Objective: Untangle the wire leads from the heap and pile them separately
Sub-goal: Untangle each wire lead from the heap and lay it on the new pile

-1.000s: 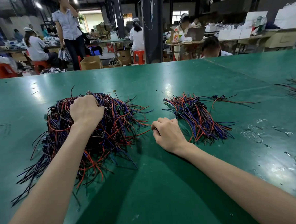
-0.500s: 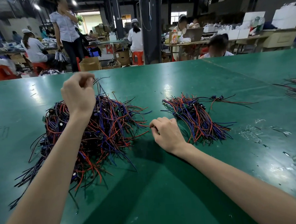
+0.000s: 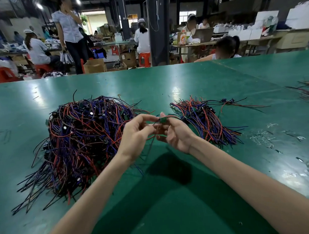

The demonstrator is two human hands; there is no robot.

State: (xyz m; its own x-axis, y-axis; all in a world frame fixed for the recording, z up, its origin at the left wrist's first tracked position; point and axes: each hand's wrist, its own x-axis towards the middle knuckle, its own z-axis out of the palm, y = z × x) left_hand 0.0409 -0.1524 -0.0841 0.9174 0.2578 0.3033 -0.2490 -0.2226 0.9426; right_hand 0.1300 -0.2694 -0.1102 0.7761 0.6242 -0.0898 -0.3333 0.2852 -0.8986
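a factory floor: seated workers (image 3: pixel 37 49) at long benches (image 3: pixel 219 74), cardboard boxes (image 3: pixel 94 65).

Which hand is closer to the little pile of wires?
Right. The right hand is just by the left edge of the little pile. The left hand is farther off, next to the big heap. Both pinch one wire lead between them.

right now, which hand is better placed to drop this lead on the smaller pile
Likely right. The right hand holds the lead's green board and sits beside the smaller pile; the left hand is nearer the heap.
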